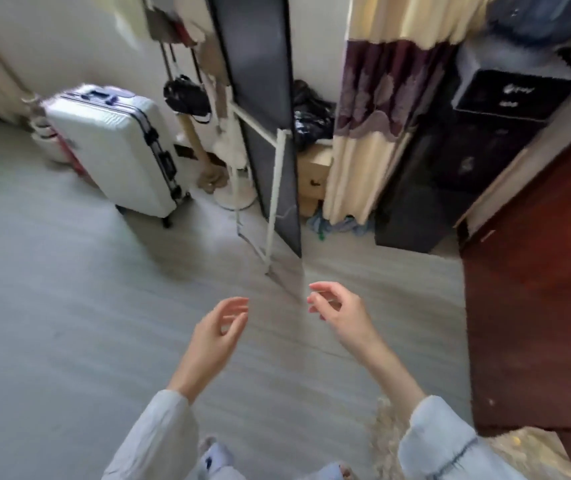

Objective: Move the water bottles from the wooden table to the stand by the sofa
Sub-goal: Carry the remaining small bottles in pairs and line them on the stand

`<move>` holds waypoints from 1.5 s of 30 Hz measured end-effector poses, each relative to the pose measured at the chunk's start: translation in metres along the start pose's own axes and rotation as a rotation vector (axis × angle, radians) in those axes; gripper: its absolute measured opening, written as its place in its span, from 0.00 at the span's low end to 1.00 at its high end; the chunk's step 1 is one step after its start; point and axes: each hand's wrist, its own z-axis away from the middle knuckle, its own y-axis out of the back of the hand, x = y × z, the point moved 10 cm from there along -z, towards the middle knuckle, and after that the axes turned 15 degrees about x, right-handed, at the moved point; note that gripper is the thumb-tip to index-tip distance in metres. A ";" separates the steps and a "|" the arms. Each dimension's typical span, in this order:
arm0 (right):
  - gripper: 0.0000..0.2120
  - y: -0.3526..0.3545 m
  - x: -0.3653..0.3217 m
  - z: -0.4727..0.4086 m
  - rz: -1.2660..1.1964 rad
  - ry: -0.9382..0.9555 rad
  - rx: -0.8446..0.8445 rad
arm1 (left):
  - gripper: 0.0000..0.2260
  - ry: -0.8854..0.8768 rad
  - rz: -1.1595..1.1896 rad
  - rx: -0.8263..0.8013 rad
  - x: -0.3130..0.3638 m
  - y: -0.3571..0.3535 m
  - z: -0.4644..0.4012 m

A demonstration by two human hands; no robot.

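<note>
No water bottle anywhere in the head view, and no sofa stand either; whether the reddish-brown wooden surface [536, 289] at the right edge belongs to the task's table cannot be told. Both hands empty, raised over the pale grey plank floor [69, 306]. Left hand [220, 329] with fingers loosely curled and spread, gripping nothing, palm turned toward the other hand. Right hand [337, 308] likewise slack, fingers [318, 296] bent and apart, closed on nothing. A clear gap between the two hands, both wrists emerging from light blue-grey sleeves [159, 441].

Just beyond the hands, a tall black-framed standing mirror [263, 133] leaning on a white metal stand, its lower corner close to the right fingertips. Left of the mirror, a white round-based pedestal [235, 195], then a white hard-shell suitcase with black corner trims [121, 157] upright on its wheels. Above and between suitcase and mirror, a small black bag [187, 95] hanging from a rack. Right of the mirror, a cream and dark purple patterned curtain [370, 116], with a light wooden drawer unit [315, 178] partly hidden between the two and dark bags heaped on it. Right of the curtain, a tall black speaker cabinet [450, 168]. Whole scene blurred by motion.
</note>
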 end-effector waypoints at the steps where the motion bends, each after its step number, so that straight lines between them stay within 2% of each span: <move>1: 0.05 -0.036 -0.020 0.004 0.006 0.032 -0.055 | 0.08 0.032 0.009 0.054 -0.015 0.035 -0.006; 10: 0.05 -0.326 -0.166 0.066 0.044 0.267 -0.467 | 0.09 0.267 0.080 0.516 -0.133 0.329 -0.031; 16: 0.07 -0.500 -0.214 0.122 0.031 0.300 -0.742 | 0.07 0.434 0.127 0.788 -0.219 0.460 -0.004; 21: 0.06 -0.632 -0.260 0.145 0.043 0.343 -0.908 | 0.07 0.489 0.189 0.980 -0.273 0.557 -0.026; 29: 0.06 -0.855 -0.384 0.140 -0.007 0.427 -1.022 | 0.07 0.451 0.186 1.095 -0.326 0.726 -0.152; 35: 0.07 -0.995 -0.448 0.169 0.017 0.475 -1.157 | 0.09 0.480 0.171 1.186 -0.360 0.841 -0.206; 45: 0.07 -1.234 -0.527 0.155 0.042 0.515 -1.175 | 0.07 0.523 0.211 1.213 -0.475 1.017 -0.336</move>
